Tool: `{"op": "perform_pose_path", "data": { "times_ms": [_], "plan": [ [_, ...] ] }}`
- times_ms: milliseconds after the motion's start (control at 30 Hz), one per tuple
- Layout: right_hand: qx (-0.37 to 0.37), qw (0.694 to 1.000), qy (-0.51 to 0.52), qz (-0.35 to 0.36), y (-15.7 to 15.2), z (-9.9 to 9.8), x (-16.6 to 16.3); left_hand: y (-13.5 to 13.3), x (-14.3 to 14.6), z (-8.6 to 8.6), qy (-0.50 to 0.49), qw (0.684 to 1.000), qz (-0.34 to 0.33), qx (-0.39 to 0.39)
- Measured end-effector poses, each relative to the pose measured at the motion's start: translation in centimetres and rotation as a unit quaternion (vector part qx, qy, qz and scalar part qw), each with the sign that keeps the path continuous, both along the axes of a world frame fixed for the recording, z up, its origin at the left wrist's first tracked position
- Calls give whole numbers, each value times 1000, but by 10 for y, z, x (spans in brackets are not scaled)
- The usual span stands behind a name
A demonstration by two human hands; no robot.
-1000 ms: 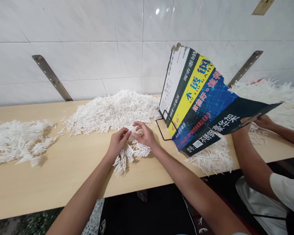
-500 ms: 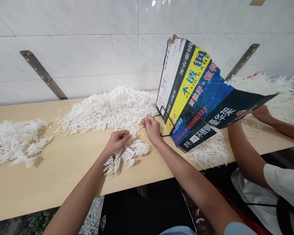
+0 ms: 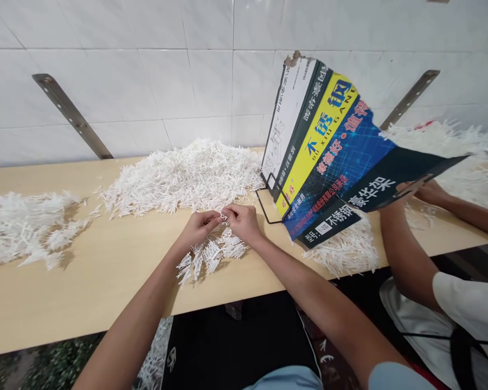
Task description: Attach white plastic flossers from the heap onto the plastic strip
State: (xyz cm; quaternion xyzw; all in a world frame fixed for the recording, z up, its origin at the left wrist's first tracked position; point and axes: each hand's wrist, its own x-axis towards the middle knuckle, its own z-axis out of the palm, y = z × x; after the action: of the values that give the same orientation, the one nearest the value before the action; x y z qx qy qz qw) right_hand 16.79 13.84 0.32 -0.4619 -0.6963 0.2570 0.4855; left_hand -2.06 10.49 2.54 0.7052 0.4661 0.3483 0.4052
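My left hand is closed, thumb and fingertips pinching the upper end of a white branched plastic strand. The strand's feathery sprigs hang below the fingers and rest over the table. Right against it, my right hand is closed in a pinch, its fingertips meeting the left ones at a small white plastic piece. That piece is mostly covered by the fingers. Behind both hands lies a large heap of loose white plastic pieces.
A second white pile lies at the left. To the right, a printed cardboard sheet stands in a black wire stand, with more white strands below it. Beyond it is a co-worker's arm. Metal brackets are on the tiled wall.
My right hand has come left and toward me from the heap's edge to meet my left hand. The left hand has risen slightly and still pinches the strand.
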Motion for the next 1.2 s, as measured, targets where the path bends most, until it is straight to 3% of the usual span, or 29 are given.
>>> {"op": "perform_pose_path", "data": {
  "times_ms": [100, 133, 167, 233, 333, 467, 533, 667, 867, 1100, 1200],
  "plan": [
    [-16, 989, 65, -131, 4, 2, 6, -3, -6, 0, -19, 1000, 22, -9],
    [-16, 987, 73, -143, 4, 4, 6, -4, -7, 0, -32, 999, 37, -11],
    [-9, 990, 65, -123, 3, 6, 6, -4, -9, -1, -45, 998, 52, -11],
    [33, 999, 16, -20, 0, 11, 3, -3, -9, -2, -59, 996, 72, -2],
    [91, 988, -38, 117, -7, 18, 0, 0, -7, -4, -53, 995, 77, 18],
    [79, 976, -67, 193, -8, 17, -1, 0, -6, -5, -40, 996, 81, 21],
    [55, 982, -54, 172, -5, 12, -2, 0, -6, -5, -31, 997, 73, 15],
    [3, 998, -2, 67, -4, 5, -5, 1, 0, -4, 0, 999, 24, 25],
    [15, 998, 18, -55, -12, 10, -3, 5, 13, 0, -20, 999, -17, 24],
    [24, 998, 23, -54, -17, 10, -4, 4, 9, -1, -75, 996, -34, -13],
    [-13, 997, 79, 6, -12, 9, -5, 2, 7, 0, -93, 995, -16, -27]
  ]
}}
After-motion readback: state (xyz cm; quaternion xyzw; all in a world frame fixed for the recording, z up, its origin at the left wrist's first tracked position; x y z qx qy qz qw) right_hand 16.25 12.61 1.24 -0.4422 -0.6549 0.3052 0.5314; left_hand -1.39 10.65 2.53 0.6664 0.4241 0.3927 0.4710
